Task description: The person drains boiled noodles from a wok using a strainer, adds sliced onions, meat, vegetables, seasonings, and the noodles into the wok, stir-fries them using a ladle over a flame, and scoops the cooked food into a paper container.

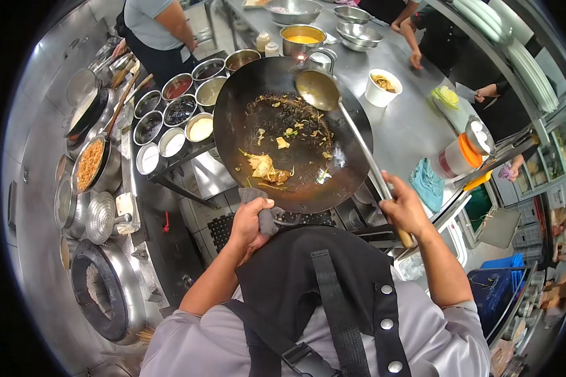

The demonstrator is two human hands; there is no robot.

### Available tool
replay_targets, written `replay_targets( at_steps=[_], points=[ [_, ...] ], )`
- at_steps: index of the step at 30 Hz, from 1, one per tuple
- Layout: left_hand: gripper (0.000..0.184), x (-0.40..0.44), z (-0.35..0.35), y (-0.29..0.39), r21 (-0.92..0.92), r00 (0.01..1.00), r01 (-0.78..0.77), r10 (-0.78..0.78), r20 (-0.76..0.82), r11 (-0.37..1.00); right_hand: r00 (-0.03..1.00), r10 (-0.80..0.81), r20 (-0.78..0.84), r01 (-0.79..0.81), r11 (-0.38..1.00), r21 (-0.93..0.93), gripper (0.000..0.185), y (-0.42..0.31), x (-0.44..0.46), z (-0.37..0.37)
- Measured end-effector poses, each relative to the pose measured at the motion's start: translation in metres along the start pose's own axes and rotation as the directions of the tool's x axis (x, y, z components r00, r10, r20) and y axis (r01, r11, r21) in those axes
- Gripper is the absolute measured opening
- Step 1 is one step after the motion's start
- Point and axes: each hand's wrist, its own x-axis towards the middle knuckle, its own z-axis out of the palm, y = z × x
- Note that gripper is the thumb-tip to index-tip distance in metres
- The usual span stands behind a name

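A large dark wok is held out in front of my body, with scraps of cooked food on its bottom. My left hand is closed round the wok's near handle through a grey cloth. In my right hand is the long handle of a metal ladle, gripped near its wooden end. The ladle's bowl hangs over the far right part of the wok. Beyond the wok's right rim stands a white tub with food in it.
Metal sauce containers stand left of the wok. Farther left are a pan of orange-brown food and a burner. A teal cloth and an orange-lidded container lie to the right. Other people stand across the steel table.
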Motion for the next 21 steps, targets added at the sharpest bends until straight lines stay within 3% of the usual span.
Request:
replay_targets(
  at_steps=[1,4,5,7,9,11,13,15,16,19,20,21],
  points=[
    [0.010,-0.002,0.002,0.002,0.003,1.000,-0.009,0.009,0.002,1.000,1.000,0.001,-0.001,-0.001,1.000,-0.001,0.068,-0.005,-0.005,0.004],
    [0.010,0.001,-0.002,0.003,0.005,1.000,0.001,-0.001,0.003,1.000,0.964,0.076,0.256,-0.061,0.996,-0.065,0.068,-0.029,-0.048,-0.001],
    [0.010,0.004,-0.002,0.003,-0.004,1.000,0.016,-0.016,0.002,1.000,0.963,0.076,0.257,-0.060,0.996,-0.069,0.068,-0.018,-0.055,-0.009],
    [0.011,0.002,-0.001,0.002,0.006,1.000,0.014,-0.014,-0.022,1.000,0.938,0.109,0.329,-0.182,0.963,0.200,0.069,-0.003,-0.062,-0.020],
    [0.012,-0.001,-0.003,0.001,0.018,0.999,0.011,-0.010,-0.047,1.000,0.946,0.197,0.258,-0.244,0.956,0.165,0.069,-0.004,-0.051,-0.015],
    [0.012,-0.001,-0.005,0.003,0.031,0.999,0.022,-0.021,-0.028,0.999,0.990,0.144,0.010,-0.144,0.982,0.119,0.068,0.010,-0.031,-0.007],
    [0.012,0.002,-0.005,0.001,0.016,1.000,0.023,-0.023,-0.022,1.000,0.993,0.117,0.025,-0.119,0.987,0.112,0.068,0.007,-0.034,-0.005],
    [0.012,0.003,-0.004,0.000,0.002,1.000,0.026,-0.026,-0.017,1.000,0.959,0.171,0.226,-0.185,0.982,0.040,0.068,-0.023,-0.058,-0.004],
    [0.013,0.002,-0.002,0.002,-0.002,1.000,0.022,-0.022,-0.014,1.000,0.944,0.153,0.292,-0.218,0.955,0.203,0.067,-0.015,-0.064,-0.007],
    [0.008,-0.006,0.011,0.007,-0.017,0.998,0.033,-0.034,-0.044,0.999,0.938,0.182,0.294,-0.260,0.932,0.251,0.066,-0.010,-0.056,-0.016],
    [0.007,-0.009,0.015,0.009,-0.023,0.996,0.048,-0.050,-0.073,0.999,0.952,0.228,0.207,-0.262,0.952,0.156,0.067,-0.017,-0.044,-0.009],
    [0.007,-0.009,0.015,0.009,-0.018,0.996,0.047,-0.049,-0.071,0.999,0.983,0.143,0.114,-0.157,0.980,0.123,0.068,-0.015,-0.031,-0.002]
  ],
)
